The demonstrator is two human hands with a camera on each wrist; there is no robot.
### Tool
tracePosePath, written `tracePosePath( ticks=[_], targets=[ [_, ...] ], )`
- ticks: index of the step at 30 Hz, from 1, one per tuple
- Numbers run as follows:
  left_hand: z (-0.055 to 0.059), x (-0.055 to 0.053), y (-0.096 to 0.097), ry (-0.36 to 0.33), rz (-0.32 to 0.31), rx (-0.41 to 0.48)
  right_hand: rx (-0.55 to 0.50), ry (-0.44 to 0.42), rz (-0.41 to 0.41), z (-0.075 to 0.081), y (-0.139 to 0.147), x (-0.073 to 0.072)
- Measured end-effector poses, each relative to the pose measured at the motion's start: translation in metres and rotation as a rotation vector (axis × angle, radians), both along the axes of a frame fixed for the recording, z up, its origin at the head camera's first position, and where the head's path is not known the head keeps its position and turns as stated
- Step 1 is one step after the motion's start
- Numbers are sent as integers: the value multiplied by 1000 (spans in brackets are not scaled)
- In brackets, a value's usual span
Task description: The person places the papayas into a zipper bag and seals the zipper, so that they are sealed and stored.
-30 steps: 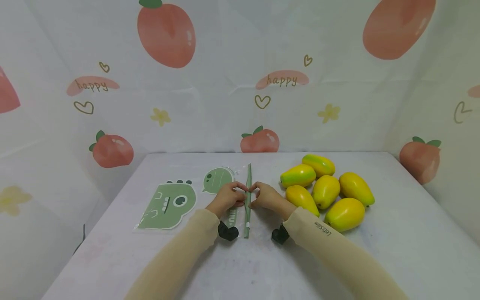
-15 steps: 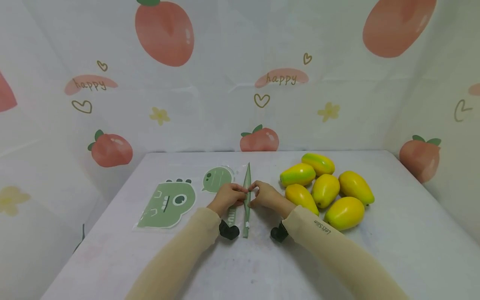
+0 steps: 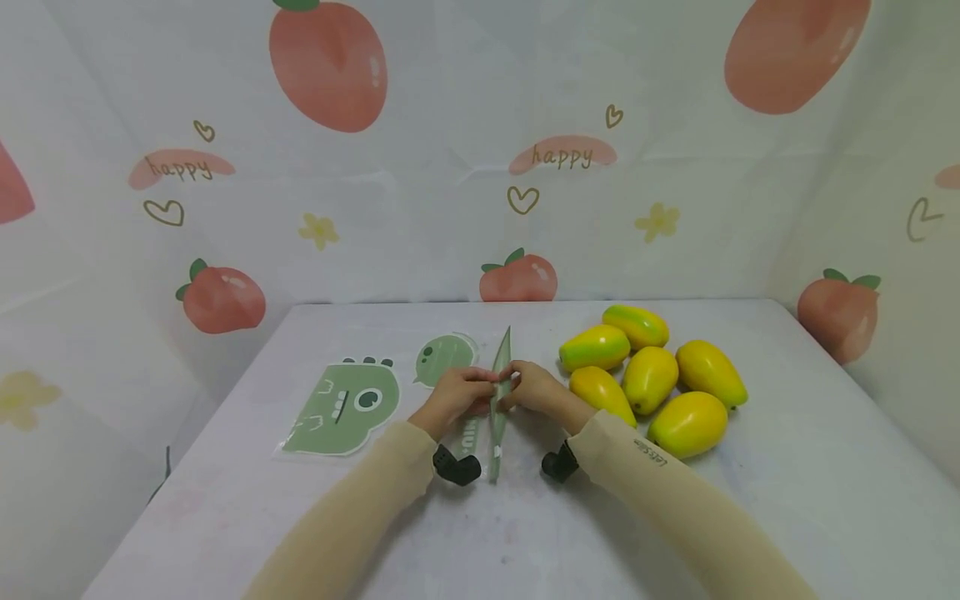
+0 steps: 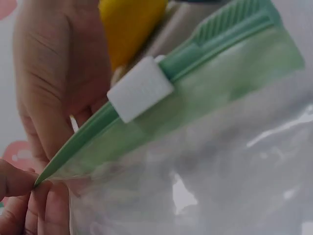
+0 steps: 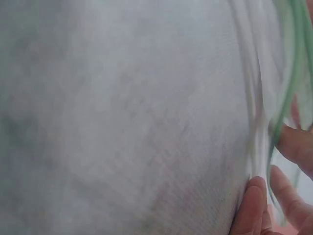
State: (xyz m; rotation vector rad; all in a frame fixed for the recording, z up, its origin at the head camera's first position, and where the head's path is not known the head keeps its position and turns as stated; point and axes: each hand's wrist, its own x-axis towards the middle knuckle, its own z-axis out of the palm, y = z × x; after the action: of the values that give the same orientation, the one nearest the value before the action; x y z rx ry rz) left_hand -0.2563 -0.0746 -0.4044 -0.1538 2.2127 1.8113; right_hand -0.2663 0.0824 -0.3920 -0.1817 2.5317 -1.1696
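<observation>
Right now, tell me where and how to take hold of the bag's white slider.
Pinch the white slider by its flat face and back, probably best from the near side: it is a block sitting on the green edge, toward that end of the bag.

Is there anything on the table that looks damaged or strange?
Nothing stands out. The left hand and right hand hold the green edge of the bag; the yellow fruits sit together, with no visible damage.
</observation>
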Motion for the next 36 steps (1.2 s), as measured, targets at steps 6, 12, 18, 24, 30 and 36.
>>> tracePosePath(
  ticks=[6, 12, 18, 24, 30, 36],
  targets=[
    [21, 6, 1, 47, -55, 37, -117, -1, -53, 1, 2, 2],
    [47, 11, -6, 127, -44, 30, -319, -22, -90, 17, 5, 5],
    [67, 17, -16, 222, -19, -3, -439, -41, -63, 39, 18, 7],
    [80, 24, -29, 251, -12, -68, -458, -61, -43, 52, 34, 12],
    [75, 22, -46, 217, -5, -109, -417, -64, -60, 53, 44, 12],
    [60, 20, -60, 166, 46, -116, -408, -67, -74, 47, 51, 15]
  ],
)
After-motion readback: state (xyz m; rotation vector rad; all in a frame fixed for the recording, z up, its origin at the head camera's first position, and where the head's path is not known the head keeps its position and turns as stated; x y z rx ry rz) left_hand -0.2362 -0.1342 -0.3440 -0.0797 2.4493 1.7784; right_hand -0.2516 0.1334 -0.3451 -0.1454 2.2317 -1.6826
